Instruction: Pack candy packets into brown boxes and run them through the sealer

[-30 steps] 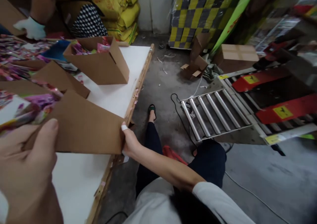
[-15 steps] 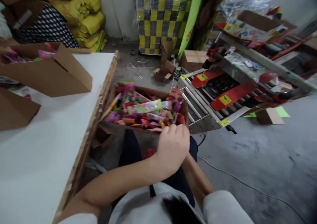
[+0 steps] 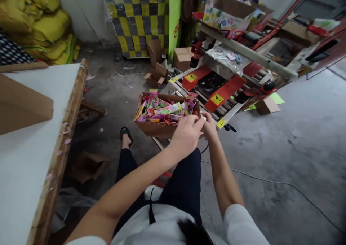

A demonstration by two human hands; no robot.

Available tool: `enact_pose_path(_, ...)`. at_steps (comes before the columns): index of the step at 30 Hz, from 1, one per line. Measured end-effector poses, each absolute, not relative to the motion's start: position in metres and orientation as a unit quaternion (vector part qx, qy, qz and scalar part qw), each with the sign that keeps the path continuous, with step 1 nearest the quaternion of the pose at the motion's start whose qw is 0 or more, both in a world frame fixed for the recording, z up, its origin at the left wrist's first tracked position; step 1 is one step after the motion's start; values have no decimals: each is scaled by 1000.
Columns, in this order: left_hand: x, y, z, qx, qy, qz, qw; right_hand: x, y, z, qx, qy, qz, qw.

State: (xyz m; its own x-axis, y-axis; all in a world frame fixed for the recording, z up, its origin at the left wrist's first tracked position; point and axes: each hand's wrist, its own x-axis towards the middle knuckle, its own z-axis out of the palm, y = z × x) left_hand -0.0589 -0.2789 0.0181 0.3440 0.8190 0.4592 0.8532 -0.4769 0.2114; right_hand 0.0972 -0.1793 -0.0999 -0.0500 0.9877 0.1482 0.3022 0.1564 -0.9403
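carton [image 3: 155, 130]: brown | packets [image 3: 169, 109]: pink, green (some purple) | sacks [image 3: 45, 30]: yellow | tabletop [image 3: 21, 162]: white | stack [image 3: 137, 25]: yellow-grey checks

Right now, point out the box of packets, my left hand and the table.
Box of packets [image 3: 156, 130]: head view, on its near cardboard wall.
Left hand [image 3: 187, 132]: head view, on its back.
Table [image 3: 24, 165]: head view, on its white top.

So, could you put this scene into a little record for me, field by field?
Left hand: at the near right corner of an open cardboard box
Right hand: close beside the left, at the box's right end
Contents: colourful wrapped packets
Left side: white table with wooden edge
Right side: conveyor with red parts
Background: yellow sacks
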Motion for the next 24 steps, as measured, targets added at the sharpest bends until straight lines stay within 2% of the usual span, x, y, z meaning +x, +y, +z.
enact_pose_path(2, -113, -285, 25, -777, -483, -382, 127, 109, -184, -96, -471, -546, 483, 496)
enact_pose_path(4, -176, -281, 29, -685, -557, -442, 158, 113, -190, -86, -400, -503, 568, 515)
enact_pose_path(6, -230, -265, 29, -650, -610, -450, 45, 110, -190, -71, -350, -512, 603, 502)
enact_pose_path(9, -269, -232, 29, -684, -593, -391, -166, 105, -179, -45, -299, -554, 632, 451)
enact_pose_path(11, -270, -215, 32, -713, -566, -333, -246, 104, -168, -30, -283, -587, 653, 387)
enact_pose_path(13, -261, -204, 39, -741, -547, -261, -290, 104, -159, -17, -278, -630, 666, 287)
enact_pose_path(17, -233, -191, 47, -798, -517, -113, -289, 92, -146, 4, -296, -753, 583, 71)
enact_pose_path(24, -193, -166, 30, -862, -474, 116, -135, 35, -138, 13, -351, -874, 312, -126)
